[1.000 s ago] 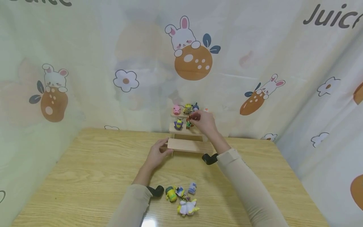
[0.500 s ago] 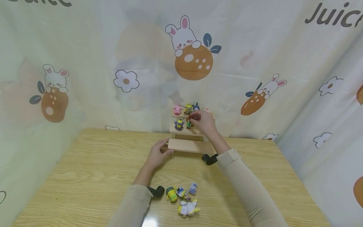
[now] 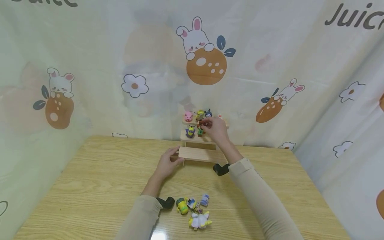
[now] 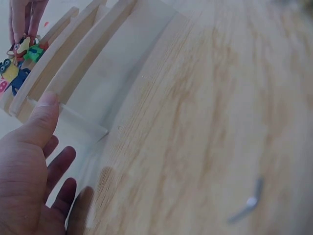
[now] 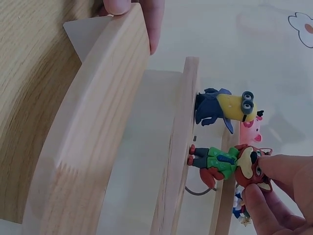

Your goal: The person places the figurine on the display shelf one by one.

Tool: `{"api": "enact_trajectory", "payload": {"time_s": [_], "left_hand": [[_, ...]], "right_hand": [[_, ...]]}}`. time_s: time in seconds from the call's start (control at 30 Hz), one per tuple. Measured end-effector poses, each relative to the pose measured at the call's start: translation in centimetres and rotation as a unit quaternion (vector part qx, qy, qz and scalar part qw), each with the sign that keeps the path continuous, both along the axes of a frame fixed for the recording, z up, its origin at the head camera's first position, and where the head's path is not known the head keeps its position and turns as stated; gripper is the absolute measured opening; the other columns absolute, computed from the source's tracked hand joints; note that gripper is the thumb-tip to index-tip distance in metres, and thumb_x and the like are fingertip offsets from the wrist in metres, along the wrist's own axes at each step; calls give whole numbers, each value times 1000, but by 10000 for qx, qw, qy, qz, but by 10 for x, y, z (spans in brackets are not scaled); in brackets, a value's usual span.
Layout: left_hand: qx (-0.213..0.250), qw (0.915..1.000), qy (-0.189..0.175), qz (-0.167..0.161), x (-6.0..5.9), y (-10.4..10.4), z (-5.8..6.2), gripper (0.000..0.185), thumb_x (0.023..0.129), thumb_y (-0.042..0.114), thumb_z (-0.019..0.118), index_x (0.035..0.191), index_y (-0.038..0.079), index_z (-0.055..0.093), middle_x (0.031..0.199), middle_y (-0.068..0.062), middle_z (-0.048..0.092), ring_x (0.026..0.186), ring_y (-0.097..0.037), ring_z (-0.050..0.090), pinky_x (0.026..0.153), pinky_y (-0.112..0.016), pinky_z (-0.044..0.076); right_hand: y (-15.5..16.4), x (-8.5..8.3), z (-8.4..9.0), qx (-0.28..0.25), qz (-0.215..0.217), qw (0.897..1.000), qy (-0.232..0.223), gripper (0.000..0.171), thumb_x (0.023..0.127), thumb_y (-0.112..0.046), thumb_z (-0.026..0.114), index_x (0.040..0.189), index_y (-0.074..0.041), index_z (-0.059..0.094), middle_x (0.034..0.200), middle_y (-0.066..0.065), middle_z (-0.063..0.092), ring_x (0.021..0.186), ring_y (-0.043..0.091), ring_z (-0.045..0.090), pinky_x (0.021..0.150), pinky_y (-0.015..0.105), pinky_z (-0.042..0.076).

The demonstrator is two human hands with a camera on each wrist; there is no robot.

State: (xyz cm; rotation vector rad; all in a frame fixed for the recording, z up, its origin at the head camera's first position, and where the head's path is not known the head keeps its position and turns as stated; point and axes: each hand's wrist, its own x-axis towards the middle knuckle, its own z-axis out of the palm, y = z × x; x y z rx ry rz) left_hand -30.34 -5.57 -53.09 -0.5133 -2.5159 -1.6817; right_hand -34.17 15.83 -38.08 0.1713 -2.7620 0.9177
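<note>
A fox figurine (image 5: 222, 164) in a green jacket stands on the middle tier of a wooden three-tier display shelf (image 3: 198, 153). Thumb and fingers of my right hand (image 3: 216, 130) pinch the fox's head, its feet touching the tier in the right wrist view. Beside the fox is a yellow minion figurine (image 5: 230, 105) in dark blue. My left hand (image 3: 166, 163) grips the left end of the lowest tier, thumb in front and a finger behind. A pink pig figurine (image 3: 188, 116) and several others line the top tier, partly hidden by my right hand.
Nearer me on the wooden table (image 3: 99, 193) lie several figurines: a yellow-green one (image 3: 182, 206), a white one (image 3: 199, 220) with yellow tips, a lilac one (image 3: 204, 200). A printed curtain (image 3: 159, 110) hangs close behind the shelf.
</note>
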Motion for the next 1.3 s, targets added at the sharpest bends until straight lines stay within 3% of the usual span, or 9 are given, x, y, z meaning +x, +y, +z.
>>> {"api": "enact_trajectory", "payload": {"time_s": [1.3], "left_hand": [[93,10000,37,1,-1,2,-1,64,82,27,73,139,8,48,133,-11,55,114,-28,57,97,-44,48]], "right_hand": [[-4,2,3,179,-160,9997,102,30,88,-17,68,117,-7,66,113,13,56,96,25,64,81,36,55]]}}
